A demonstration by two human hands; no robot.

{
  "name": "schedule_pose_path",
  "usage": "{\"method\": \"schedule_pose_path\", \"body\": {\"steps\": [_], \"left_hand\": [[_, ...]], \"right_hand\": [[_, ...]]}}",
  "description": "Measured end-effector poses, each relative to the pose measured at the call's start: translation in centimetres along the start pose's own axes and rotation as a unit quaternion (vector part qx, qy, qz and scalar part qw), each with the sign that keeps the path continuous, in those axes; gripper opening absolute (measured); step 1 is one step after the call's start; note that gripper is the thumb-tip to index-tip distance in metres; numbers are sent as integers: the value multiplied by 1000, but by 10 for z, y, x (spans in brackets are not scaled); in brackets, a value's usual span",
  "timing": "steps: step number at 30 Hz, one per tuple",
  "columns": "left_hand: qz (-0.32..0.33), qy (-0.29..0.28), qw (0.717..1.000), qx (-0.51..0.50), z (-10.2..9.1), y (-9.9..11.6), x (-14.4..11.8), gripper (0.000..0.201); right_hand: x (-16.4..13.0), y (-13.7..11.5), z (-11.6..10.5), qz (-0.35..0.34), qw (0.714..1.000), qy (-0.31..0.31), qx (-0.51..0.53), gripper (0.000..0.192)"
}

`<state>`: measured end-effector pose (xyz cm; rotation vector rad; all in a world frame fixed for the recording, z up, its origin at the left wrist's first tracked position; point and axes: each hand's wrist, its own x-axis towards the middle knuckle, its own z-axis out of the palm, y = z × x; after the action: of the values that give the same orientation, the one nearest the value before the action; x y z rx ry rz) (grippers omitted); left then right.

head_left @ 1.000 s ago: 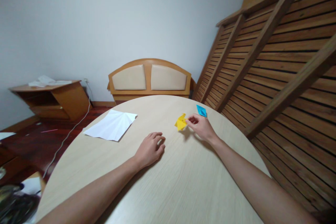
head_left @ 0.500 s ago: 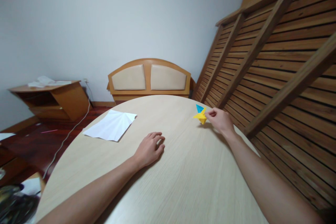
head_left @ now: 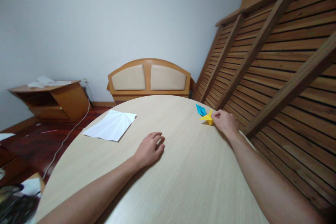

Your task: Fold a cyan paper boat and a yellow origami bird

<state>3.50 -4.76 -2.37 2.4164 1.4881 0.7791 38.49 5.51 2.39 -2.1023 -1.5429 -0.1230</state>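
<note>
Near the table's far right edge, my right hand (head_left: 225,121) pinches a yellow origami crane (head_left: 208,118) by its right side. The crane is at the tabletop, just in front of a blue folded paper piece (head_left: 201,110), which it partly overlaps in view. My left hand (head_left: 149,149) rests on the middle of the pale wooden table (head_left: 183,182), fingers loosely curved and apart, holding nothing. To its left lies a creased white sheet of paper (head_left: 110,126).
A wooden headboard (head_left: 148,77) stands beyond the table. Slatted wooden panels (head_left: 275,63) lean close along the right side. At the left are a low cabinet (head_left: 70,99) and a white cable (head_left: 68,136) on the dark floor.
My right hand has moved slightly right and down with the yellow crane, showing more of the blue folded paper. The left hand has stayed still.
</note>
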Motion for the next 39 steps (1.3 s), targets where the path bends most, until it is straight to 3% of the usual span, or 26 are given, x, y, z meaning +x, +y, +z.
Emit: {"method": "schedule_pose_path", "body": {"steps": [18, 30, 34, 39], "left_hand": [[-5, -12, 1000, 11, -1, 2, 0, 29], [-8, -16, 1000, 18, -2, 3, 0, 29], [-10, -19, 999, 24, -3, 3, 0, 29], [-8, -17, 999, 26, -3, 3, 0, 30]], "right_hand": [[2, 3, 4, 6, 1000, -12, 2, 37], [4, 7, 6, 8, 1000, 13, 5, 44], [2, 3, 4, -23, 998, 49, 23, 40], [-11, -19, 4, -128, 985, 111, 26, 28]]}}
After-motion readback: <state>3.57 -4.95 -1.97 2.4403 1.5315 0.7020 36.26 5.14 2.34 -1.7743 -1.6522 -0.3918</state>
